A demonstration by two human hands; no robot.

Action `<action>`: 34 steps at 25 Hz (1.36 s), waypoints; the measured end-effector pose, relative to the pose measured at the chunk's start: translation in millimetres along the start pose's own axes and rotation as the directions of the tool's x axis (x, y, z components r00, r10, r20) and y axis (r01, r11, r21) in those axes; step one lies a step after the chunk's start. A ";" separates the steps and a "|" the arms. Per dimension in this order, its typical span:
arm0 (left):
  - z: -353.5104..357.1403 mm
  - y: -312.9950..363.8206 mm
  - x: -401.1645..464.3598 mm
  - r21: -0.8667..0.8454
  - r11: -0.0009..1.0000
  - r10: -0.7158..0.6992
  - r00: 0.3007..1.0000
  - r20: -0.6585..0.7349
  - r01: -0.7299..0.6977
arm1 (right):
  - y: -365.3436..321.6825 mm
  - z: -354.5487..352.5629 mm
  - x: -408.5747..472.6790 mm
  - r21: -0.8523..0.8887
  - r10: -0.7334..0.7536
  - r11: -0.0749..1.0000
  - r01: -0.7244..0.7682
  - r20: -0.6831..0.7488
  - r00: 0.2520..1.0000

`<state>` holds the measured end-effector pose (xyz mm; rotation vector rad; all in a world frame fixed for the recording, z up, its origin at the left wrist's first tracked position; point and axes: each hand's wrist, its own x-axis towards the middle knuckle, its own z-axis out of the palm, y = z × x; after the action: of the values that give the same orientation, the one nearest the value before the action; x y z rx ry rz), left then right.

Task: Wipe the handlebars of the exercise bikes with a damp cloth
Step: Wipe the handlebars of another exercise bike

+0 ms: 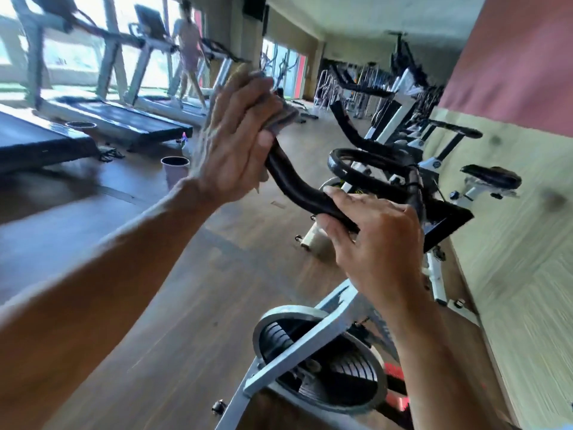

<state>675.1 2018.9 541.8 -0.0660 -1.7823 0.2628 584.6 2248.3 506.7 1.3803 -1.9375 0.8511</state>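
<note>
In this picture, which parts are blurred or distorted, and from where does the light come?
Head view: motion smear blurs the left hand and the cloth it grips at the handlebar end; the right hand holding the bar looks sharper. Wide-angle tilt slants the floor and wall. Daylight from the windows at upper left washes out the treadmills.

Open wooden floor (192,274) left of the near bike, handlebar loop (369,169) and console (446,225) crowding the right, wall (508,243) just behind, flywheel (319,361) and frame below, cups (175,170) and treadmills (117,119) well apart at left, row of bikes (403,113) ahead
</note>
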 end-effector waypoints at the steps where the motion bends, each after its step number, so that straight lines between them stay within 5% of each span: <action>1: 6.0 6.6 -1.6 -0.019 1.000 -0.018 0.997 -0.073 0.017 | 1.0 2.7 1.3 0.003 -0.019 1.000 0.020 -0.033 0.999; 7: 47.5 66.6 -46.6 -0.149 0.989 -0.038 0.981 -0.190 0.009 | 1.9 11.1 -3.6 -0.013 -0.067 0.998 0.065 -0.192 0.979; 13: 35.4 2.9 -25.5 -0.099 0.994 0.021 0.956 -0.292 -0.052 | 1.2 14.2 -3.6 -0.011 0.006 1.000 -0.009 -0.214 0.977; 20: 63.5 51.7 -47.6 -0.263 0.961 -0.005 0.941 -0.338 -0.089 | -5.7 14.7 -4.9 -0.012 0.008 1.000 -0.011 -0.230 0.973; 25: 55.8 2.5 -29.6 -0.201 0.958 0.110 0.910 -0.400 -0.204 | -8.0 13.7 -3.7 -0.024 0.003 1.000 -0.008 -0.227 0.974; 34: 66.6 50.8 -34.9 -0.377 0.924 -0.117 0.896 -0.428 -0.059 | -6.1 14.6 -3.5 -0.089 -0.023 0.996 0.002 -0.230 0.973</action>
<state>613.6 2052.3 484.0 -0.3520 -1.3504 -0.1240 589.7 2237.3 496.1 1.1850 -1.7652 0.8680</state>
